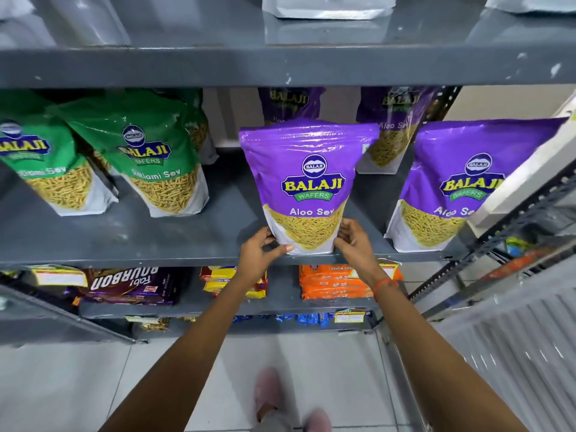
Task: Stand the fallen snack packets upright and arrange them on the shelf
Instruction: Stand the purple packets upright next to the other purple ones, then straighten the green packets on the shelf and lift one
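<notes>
While both arms reach up from below, the person steadies a purple Aloo Sev packet [307, 182] standing upright at the front edge of the grey metal shelf [124, 238], roughly in the middle of the row. The left hand [258, 255] cups the packet's lower left corner, thumb laid across the white base and fingers curled behind the edge; the right hand [355, 244] pinches the lower right corner, fingertips pressed into the side seam — both hands closed on the same packet. A red thread band [385, 285] circles the right wrist. Just to the right, a second purple packet [448, 188] stands upright and leans a little outward, apart from the held one. Behind them two more purple packets [392, 129] stand near the back of the shelf, partly hidden. To the left, well apart, two green Ratlami Sev packets [152, 163] stand tilted toward the front. On the shelf beneath lie flat biscuit packs — a brown Bourbon pack [127, 285], yellow ones [224, 280] and an orange cashew cookie stack [336, 283]. Pink shoes [268, 391] show on the pale floor tiles below.
</notes>
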`<state>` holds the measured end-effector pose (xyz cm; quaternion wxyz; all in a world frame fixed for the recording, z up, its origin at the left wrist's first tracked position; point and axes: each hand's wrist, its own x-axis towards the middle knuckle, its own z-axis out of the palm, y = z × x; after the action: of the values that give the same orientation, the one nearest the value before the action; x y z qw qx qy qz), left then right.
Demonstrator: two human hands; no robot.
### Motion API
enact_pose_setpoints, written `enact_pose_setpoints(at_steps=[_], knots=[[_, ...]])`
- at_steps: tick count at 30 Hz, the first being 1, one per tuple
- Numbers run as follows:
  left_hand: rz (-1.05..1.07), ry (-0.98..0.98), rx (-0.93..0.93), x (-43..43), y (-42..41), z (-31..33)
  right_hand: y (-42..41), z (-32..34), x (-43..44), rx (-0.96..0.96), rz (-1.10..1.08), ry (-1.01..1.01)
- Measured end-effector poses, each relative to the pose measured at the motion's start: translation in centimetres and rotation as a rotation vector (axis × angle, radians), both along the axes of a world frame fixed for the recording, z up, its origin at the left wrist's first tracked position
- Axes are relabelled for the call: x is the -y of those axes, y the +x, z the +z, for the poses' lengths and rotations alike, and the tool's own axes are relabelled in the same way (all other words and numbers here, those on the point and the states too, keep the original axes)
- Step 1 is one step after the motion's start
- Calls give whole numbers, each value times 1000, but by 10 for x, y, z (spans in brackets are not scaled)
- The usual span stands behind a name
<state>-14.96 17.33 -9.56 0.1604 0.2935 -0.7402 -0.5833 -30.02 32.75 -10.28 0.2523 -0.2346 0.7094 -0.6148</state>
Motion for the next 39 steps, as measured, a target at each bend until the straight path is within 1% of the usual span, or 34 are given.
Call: enact_pose_setpoints(at_steps=[5,6,8,10,11,13,16,19,22,25,27,29,33,35,39], knots=[[-25,-16,-2,1,2,3,2,1,3,-9,-15,38],[-28,-11,4,1,2,5,6,3,4,-61,-61,62],[-28,-18,10,1,6,10,22,6,3,-287,-263,76],[-7,-58,-9,3,13,14,47,14,3,-495,-459,4],[14,-102,-21,5,17,16,61,19,6,-560,-488,-50],[71,-220,-49,12,29,20,91,30,18,-646,-425,-138],[210,-388,-102,29,48,26,125,44,52,-710,-251,-192],[361,-491,-119,62,68,31,145,55,102,-645,-108,-212],[452,-568,-48,106,92,30,156,59,158,-612,-126,-151],[503,-505,20,157,117,24,162,54,207,-575,-135,-34],[450,-463,44,185,128,17,160,47,232,-545,-145,27],[380,-404,51,210,134,12,155,39,255,-476,-157,75],[248,-210,69,239,129,9,148,27,284,-213,-23,136],[191,-140,56,248,127,7,147,24,288,-184,16,118],[216,-144,12,253,131,4,146,23,285,-162,14,116]])
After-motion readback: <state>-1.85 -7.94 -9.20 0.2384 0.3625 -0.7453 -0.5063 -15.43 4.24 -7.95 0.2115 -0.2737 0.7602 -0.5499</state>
